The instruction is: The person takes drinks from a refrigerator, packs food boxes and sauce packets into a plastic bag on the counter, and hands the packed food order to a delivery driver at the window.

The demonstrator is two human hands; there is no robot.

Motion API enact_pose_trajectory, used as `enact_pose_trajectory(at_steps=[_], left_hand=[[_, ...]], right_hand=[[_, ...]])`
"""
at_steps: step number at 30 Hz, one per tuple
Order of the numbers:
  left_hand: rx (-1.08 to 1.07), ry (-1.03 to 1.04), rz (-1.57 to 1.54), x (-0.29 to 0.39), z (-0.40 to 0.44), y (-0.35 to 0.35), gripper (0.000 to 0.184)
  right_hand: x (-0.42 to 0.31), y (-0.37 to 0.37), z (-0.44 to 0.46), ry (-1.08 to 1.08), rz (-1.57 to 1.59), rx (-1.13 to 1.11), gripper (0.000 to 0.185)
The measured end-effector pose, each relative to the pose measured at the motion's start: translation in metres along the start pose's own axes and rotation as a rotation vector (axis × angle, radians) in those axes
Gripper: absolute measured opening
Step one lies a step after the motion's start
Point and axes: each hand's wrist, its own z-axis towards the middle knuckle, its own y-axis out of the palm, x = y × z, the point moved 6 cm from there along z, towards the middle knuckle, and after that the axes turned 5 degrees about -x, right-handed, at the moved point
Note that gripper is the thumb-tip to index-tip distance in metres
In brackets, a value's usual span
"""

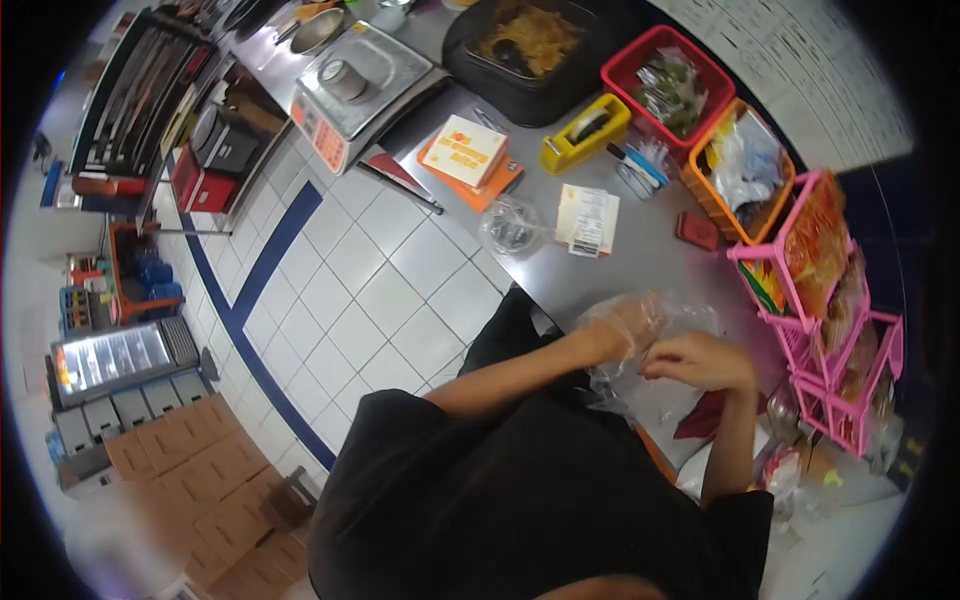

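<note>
Clear plastic bag (pixel 660 398) over left hand (pixel 625 325), grip unclear; right hand (pixel 705 362) curled against it, pinch unclear; pink rack (pixel 800 322) right of hands.

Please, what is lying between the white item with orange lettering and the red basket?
In the head view, the yellow tape dispenser lies between the white item and the red basket.
</note>
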Motion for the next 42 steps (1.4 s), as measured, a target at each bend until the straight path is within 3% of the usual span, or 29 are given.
enact_pose_trajectory(at_steps=[2, 4, 5, 6, 7, 8, 9, 11, 14, 17, 18, 20, 21, 24, 27, 30, 32, 33, 35, 39, 42], left_hand=[[0.174, -0.119, -0.839, -0.018, 0.010, 0.035, 0.033], [0.200, -0.224, -0.746, -0.016, 0.032, 0.083, 0.034], [0.200, -0.262, -0.688, -0.024, 0.027, 0.098, 0.035], [0.199, -0.300, -0.631, -0.033, 0.023, 0.114, 0.035], [0.297, -0.146, -0.557, -0.033, 0.019, 0.116, 0.036], [0.395, 0.013, -0.494, -0.027, 0.016, 0.117, 0.036], [0.393, 0.043, -0.504, -0.029, 0.012, 0.125, 0.036], [0.003, 0.027, -0.585, -0.037, -0.005, 0.154, 0.033], [-0.161, 0.099, -0.552, -0.034, -0.016, 0.088, 0.035], [-0.229, 0.095, -0.563, -0.020, 0.018, 0.197, 0.031], [-0.230, 0.092, -0.571, -0.022, 0.015, 0.193, 0.031], [0.222, 0.266, -0.533, -0.019, 0.008, 0.143, 0.031], [0.228, 0.257, -0.544, -0.018, 0.005, 0.133, 0.031], [0.110, -0.096, -0.965, -0.041, -0.013, 0.088, 0.032], [-0.179, -0.154, -0.836, -0.045, -0.028, 0.050, 0.037], [-0.081, -0.015, -0.837, -0.039, -0.021, 0.073, 0.039], [-0.104, -0.128, -0.928, -0.037, -0.019, 0.095, 0.038], [-0.115, -0.127, -0.935, -0.038, -0.022, 0.081, 0.038], [-0.240, -0.080, -0.896, -0.039, -0.031, 0.050, 0.038], [-0.245, -0.055, -0.962, -0.035, -0.032, 0.079, 0.030], [-0.243, -0.045, -1.224, -0.038, -0.036, 0.096, 0.023]], right_hand=[[-0.071, -0.066, 0.021, -0.007, -0.064, 0.231, 0.026], [-0.147, -0.113, 0.079, -0.130, -0.353, 0.666, 0.040], [-0.140, -0.127, 0.132, -0.372, -0.289, 0.835, 0.057], [-0.149, -0.134, 0.188, -0.448, -0.494, 0.879, 0.073], [-0.151, -0.134, 0.233, -0.269, -0.387, 0.766, 0.090], [-0.147, -0.132, 0.276, -0.237, -0.542, 0.843, 0.095], [-0.140, -0.132, 0.312, -0.200, -0.702, 0.907, 0.099], [-0.135, -0.135, 0.348, -0.106, -0.770, 0.852, 0.101], [-0.129, -0.143, 0.357, 0.002, -0.760, 0.714, 0.100], [-0.132, -0.155, 0.326, -0.003, -0.631, 0.725, 0.095], [-0.137, -0.158, 0.307, -0.051, -0.579, 0.784, 0.093], [-0.150, -0.166, 0.251, -0.003, -0.566, 0.806, 0.094], [-0.143, -0.164, 0.225, 0.007, -0.624, 0.835, 0.092], [-0.095, -0.143, 0.172, 0.050, -0.823, 0.772, 0.094], [-0.036, -0.121, 0.171, 0.181, -0.823, 0.596, 0.098], [-0.042, -0.122, 0.170, 0.187, -0.896, 0.670, 0.098], [-0.072, -0.138, 0.192, 0.136, -0.769, 0.753, 0.098], [-0.089, -0.148, 0.211, 0.089, -0.639, 0.846, 0.098], [-0.116, -0.153, 0.279, -0.039, -0.364, 0.801, 0.103], [-0.098, -0.125, 0.397, 0.234, -0.578, 0.726, 0.116], [-0.093, -0.125, 0.406, 0.199, -0.530, 0.820, 0.113]])
